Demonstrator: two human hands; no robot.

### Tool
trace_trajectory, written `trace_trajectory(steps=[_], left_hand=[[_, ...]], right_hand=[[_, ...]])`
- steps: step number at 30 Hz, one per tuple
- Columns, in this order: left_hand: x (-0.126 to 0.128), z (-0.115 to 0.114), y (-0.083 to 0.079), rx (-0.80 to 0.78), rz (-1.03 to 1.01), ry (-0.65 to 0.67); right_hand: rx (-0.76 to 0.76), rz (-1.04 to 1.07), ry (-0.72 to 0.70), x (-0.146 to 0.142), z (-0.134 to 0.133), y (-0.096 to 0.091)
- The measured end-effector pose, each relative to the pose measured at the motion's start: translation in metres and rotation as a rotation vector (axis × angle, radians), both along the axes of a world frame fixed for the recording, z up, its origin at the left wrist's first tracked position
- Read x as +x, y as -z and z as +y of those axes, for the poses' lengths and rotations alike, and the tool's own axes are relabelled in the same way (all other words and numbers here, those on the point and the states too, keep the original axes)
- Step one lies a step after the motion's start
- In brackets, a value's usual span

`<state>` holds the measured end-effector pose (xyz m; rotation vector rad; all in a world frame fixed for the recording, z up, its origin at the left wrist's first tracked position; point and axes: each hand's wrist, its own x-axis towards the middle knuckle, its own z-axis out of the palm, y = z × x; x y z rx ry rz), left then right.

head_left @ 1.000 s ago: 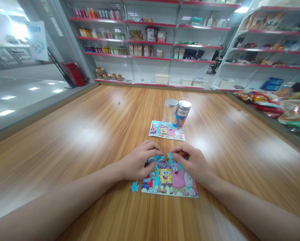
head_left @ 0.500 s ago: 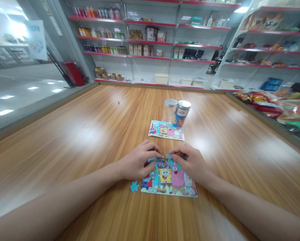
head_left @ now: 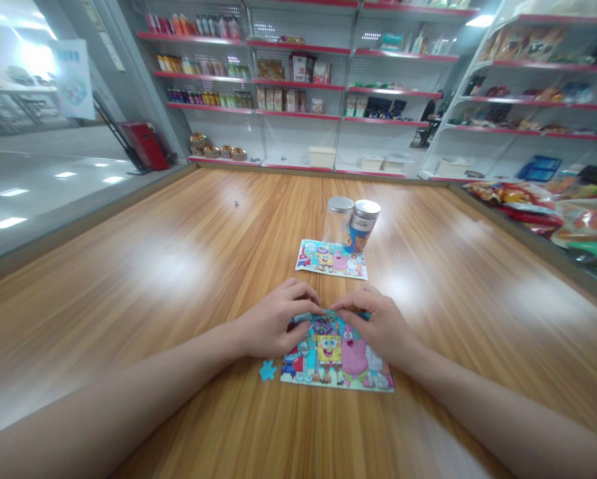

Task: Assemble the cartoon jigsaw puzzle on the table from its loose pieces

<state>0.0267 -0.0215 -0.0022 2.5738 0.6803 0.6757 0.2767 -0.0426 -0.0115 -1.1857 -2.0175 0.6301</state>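
Observation:
A cartoon jigsaw puzzle (head_left: 329, 352), largely assembled, lies flat on the wooden table. My left hand (head_left: 278, 320) rests over its upper left part, thumb and fingers apart on the surface and steadying the top edge. At the middle of that edge, the fingertips of my right hand (head_left: 384, 326) pinch a small blue puzzle piece (head_left: 332, 315), pressed down at the puzzle's border. One loose light-blue piece (head_left: 267, 370) sits beside the lower left side. Both hands cover parts of the upper corners.
Beyond the puzzle lies a printed picture card (head_left: 331, 259) of the same scene. Behind it stand a clear jar (head_left: 337, 223) with a silver lid and a blue printed can (head_left: 362, 227). Bagged snacks (head_left: 522, 206) are at right; stocked shelves (head_left: 298, 86) line the back.
My right hand has moved slightly left and down, bringing the small piece from just above the top edge into the puzzle's border. My left hand has stayed in place.

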Motion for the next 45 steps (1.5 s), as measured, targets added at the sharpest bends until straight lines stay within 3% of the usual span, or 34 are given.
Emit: trace_trajectory(steps=[33,45], left_hand=[[-0.0001,0.0010,-0.0004,0.012,-0.004,0.003],[0.0006,-0.0003,0.0003,0.020,0.000,-0.001]], right_hand=[[0.015,-0.037,-0.001,-0.0017,-0.0016,-0.0014],[0.085,-0.109,-0.060,-0.0025,0.0000,0.0004]])
